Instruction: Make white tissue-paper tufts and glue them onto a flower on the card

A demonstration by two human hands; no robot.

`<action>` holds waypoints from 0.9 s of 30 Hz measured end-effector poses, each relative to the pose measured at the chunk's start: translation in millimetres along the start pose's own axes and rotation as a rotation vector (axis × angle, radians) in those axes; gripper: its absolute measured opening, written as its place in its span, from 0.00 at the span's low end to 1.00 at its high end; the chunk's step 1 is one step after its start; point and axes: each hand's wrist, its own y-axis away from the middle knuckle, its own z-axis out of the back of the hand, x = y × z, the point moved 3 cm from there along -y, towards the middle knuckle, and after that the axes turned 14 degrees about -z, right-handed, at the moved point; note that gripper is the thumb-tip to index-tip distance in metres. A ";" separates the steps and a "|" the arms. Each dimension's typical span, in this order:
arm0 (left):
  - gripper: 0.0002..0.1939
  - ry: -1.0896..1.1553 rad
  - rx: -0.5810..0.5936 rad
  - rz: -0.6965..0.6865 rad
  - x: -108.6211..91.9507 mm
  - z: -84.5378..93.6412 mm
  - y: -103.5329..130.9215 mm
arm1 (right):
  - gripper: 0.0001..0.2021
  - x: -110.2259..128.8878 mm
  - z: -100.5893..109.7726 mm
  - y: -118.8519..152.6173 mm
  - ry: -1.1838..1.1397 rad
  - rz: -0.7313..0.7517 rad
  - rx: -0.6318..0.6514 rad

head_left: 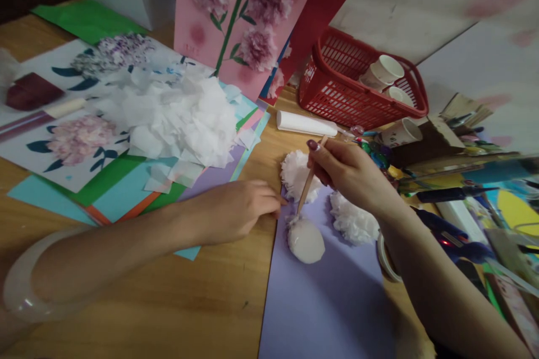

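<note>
My right hand (343, 165) pinches a thin wooden stick (306, 188) that slants downward. The stick's lower end meets the edge of a pale round disc (306, 241), where a small bit of white paper ruffle shows. This disc lies on a sheet of purple paper (324, 303). Two fluffy white paper flowers, one (295, 171) behind the stick and another (353, 221) under my right wrist, rest on the same sheet. My left hand (244, 207) lies low beside the sheet's left edge, index finger stretched toward it and the other fingers loosely bent, with nothing visible in them.
A heap of white tissue pieces (181, 112) covers pictures and coloured paper at left. A pink flower picture (227, 61) stands behind. At the back right is a red basket (332, 90) with paper cups. A blue glue gun (450, 235) with a red light lies right.
</note>
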 end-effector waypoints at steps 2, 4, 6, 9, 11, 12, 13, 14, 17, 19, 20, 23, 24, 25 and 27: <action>0.21 -0.006 0.001 0.004 0.4 -0.4 0.6 | 0.26 0.5 5.8 -1.3 -0.036 0.016 -0.059; 0.22 -0.011 0.000 0.000 0.4 -0.8 0.5 | 0.26 1.2 9.3 -1.3 -0.058 0.030 -0.092; 0.22 -0.015 -0.007 -0.011 0.1 -1.1 0.0 | 0.26 2.4 10.4 0.0 -0.069 0.042 -0.106; 0.23 -0.015 -0.029 -0.029 -0.1 -1.2 -0.8 | 0.25 5.1 8.8 3.8 -0.070 0.060 -0.112; 0.23 -0.016 -0.032 -0.035 0.1 -1.3 -0.9 | 0.24 6.7 4.8 5.8 -0.050 0.059 -0.083; 0.23 -0.017 -0.027 -0.033 0.4 -1.5 -0.7 | 0.24 7.3 1.8 6.3 -0.025 0.053 -0.049; 0.23 -0.019 -0.020 -0.029 0.7 -1.7 -0.5 | 0.24 7.8 -1.8 6.6 0.009 0.045 -0.009; 0.22 -0.023 -0.015 -0.024 1.1 -1.8 -0.2 | 0.23 8.2 -5.3 6.6 0.048 0.037 0.028; 0.20 -0.041 -0.013 -0.024 1.5 -2.6 0.8 | 0.21 9.7 -12.6 5.7 0.134 0.046 0.087; 0.19 -0.058 -0.019 -0.039 0.8 -3.5 1.4 | 0.19 10.6 -13.4 4.7 0.150 0.060 0.094; 0.19 -0.068 -0.020 -0.047 0.3 -3.9 1.6 | 0.19 10.7 -12.9 4.1 0.157 0.063 0.099; 0.19 -0.087 -0.018 -0.055 -0.8 -4.6 1.7 | 0.19 9.9 -7.9 1.6 0.155 0.051 0.095; 0.19 -0.089 -0.016 -0.055 -1.1 -4.6 1.5 | 0.20 9.6 -5.6 0.6 0.142 0.050 0.084; 0.19 -0.089 -0.016 -0.054 -1.3 -4.4 1.4 | 0.21 9.2 -3.2 -0.4 0.127 0.051 0.069; 0.19 -0.093 -0.047 -0.042 -1.3 -2.9 1.2 | 0.22 8.2 0.8 -2.4 0.100 0.061 0.036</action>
